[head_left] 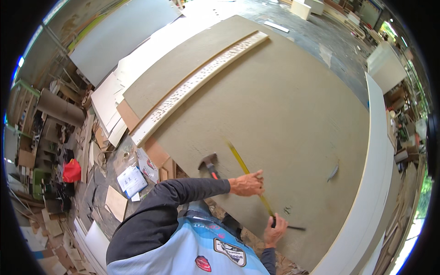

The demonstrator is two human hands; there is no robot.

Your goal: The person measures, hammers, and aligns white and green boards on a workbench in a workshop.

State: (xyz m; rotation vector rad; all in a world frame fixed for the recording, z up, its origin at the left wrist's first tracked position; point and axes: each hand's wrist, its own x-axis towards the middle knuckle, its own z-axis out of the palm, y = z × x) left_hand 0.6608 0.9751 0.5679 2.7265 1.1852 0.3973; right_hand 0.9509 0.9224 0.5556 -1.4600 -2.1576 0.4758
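A yellow tape measure blade [239,158] runs slantwise over the large grey-brown board [293,110]; its far tip is blurred. My left hand [247,184] is closed at the middle of the blade, fingers bent around it. At the blade's near end, my right hand [274,233] grips the dark case of the tape measure. A thin dark stick, like a pencil [297,228], pokes out to the right from beside this hand. Left of the blade lies a hammer [209,164] with a dark head and a red-and-black handle, partly behind my left forearm.
A long white strip with dark specks [197,85] crosses the board's far left. Small dark bits [287,210] and a grey ridged strip [333,173] lie on the board. Long white panels [373,183] border the right side. Papers [132,180] and wood scraps [116,203] litter the left floor.
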